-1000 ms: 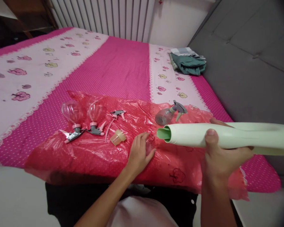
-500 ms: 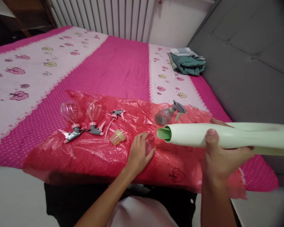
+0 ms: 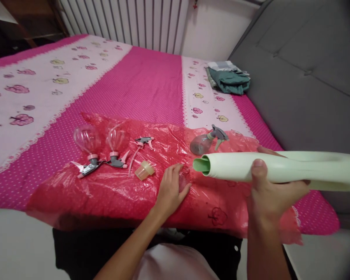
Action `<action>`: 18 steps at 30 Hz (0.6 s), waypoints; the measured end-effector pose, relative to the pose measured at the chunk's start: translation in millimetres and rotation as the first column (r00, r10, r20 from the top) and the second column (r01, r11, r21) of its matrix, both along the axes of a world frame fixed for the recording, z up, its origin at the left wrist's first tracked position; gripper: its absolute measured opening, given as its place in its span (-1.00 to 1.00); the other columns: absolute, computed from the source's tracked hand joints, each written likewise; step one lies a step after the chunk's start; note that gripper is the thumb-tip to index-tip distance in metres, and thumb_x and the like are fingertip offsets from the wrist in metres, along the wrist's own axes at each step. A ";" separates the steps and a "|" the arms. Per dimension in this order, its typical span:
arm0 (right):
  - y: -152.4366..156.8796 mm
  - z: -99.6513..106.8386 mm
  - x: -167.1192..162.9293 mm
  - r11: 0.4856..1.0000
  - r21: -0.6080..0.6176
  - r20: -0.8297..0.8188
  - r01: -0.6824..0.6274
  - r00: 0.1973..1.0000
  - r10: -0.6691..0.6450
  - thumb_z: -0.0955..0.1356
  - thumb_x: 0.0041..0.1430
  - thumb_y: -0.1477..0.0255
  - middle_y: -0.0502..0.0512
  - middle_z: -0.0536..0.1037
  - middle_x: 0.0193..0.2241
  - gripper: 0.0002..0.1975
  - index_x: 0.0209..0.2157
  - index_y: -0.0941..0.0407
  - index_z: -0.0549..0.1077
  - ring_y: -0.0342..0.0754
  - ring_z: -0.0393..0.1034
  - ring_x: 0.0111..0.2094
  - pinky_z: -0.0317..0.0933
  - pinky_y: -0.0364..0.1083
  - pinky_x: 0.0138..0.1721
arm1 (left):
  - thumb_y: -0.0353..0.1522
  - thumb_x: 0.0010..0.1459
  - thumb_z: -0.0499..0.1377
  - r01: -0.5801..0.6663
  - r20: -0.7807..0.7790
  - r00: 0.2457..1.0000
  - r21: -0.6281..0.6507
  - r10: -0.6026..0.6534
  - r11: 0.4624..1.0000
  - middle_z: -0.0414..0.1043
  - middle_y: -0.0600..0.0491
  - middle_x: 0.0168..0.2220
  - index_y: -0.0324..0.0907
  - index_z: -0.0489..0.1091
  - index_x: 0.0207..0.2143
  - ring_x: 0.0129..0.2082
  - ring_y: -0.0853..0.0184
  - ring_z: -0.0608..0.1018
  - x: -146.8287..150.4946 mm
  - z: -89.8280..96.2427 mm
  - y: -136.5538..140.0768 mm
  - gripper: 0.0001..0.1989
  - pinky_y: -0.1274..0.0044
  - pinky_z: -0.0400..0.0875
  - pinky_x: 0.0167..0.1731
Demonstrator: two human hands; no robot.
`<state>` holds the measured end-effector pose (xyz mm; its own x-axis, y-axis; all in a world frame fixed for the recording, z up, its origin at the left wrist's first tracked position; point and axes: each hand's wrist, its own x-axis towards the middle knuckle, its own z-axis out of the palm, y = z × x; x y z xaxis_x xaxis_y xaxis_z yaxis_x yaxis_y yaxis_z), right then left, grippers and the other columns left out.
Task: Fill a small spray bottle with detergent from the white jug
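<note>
My left hand [image 3: 171, 187] is wrapped round a clear bottle [image 3: 184, 179] whose open neck faces up, on a red plastic sheet [image 3: 105, 198]. My right hand [image 3: 275, 184] grips a large pale green jug [image 3: 230, 166], tilted nearly level. Its green pouring spout [image 3: 200, 165] points left, just above and right of the bottle's neck. A loose spray head [image 3: 144, 140] with a pink collar and dip tube lies beyond my left hand. Near it is a yellowish translucent cap [image 3: 144, 170]. Whether liquid is flowing I cannot make out.
Two clear spray bottles [image 3: 87, 140] with pink and grey heads lie on the left of the sheet. A grey spray bottle [image 3: 202, 144] lies behind the jug's spout. Folded clothes [image 3: 230, 79] rest on the pink bed [image 3: 154, 81], beside a grey headboard [image 3: 303, 77].
The view has shifted very slightly. Both hands, the bottle and the tilted jug keep nearly the same positions.
</note>
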<state>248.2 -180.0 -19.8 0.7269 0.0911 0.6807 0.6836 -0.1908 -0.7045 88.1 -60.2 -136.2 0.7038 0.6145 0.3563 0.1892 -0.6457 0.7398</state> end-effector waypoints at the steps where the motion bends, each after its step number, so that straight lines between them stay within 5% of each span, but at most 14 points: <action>1: 0.3 0.0 0.1 1.000 0.009 0.001 -0.002 1.000 0.002 0.45 0.13 0.23 0.17 0.55 -0.16 -0.61 -0.12 0.25 0.58 0.05 0.49 -0.14 0.34 0.16 0.15 | -0.36 0.29 0.24 0.000 -0.001 1.000 -0.001 0.000 1.000 0.32 -0.16 0.15 -0.10 0.13 0.29 0.15 0.04 0.43 0.0 0.0 0.0 -0.42 0.13 0.37 0.19; 18: -1.3 -2.1 4.3 0.999 0.038 0.016 -0.002 1.000 0.001 0.47 0.11 0.25 0.19 0.56 -0.17 -0.61 -0.13 0.25 0.58 0.10 0.50 -0.11 0.32 0.22 0.20 | -0.37 0.29 0.25 0.005 -0.013 1.000 0.000 -0.005 1.000 0.32 -0.16 0.15 -0.14 0.13 0.26 0.15 0.04 0.41 0.4 0.6 0.8 -0.44 0.15 0.36 0.20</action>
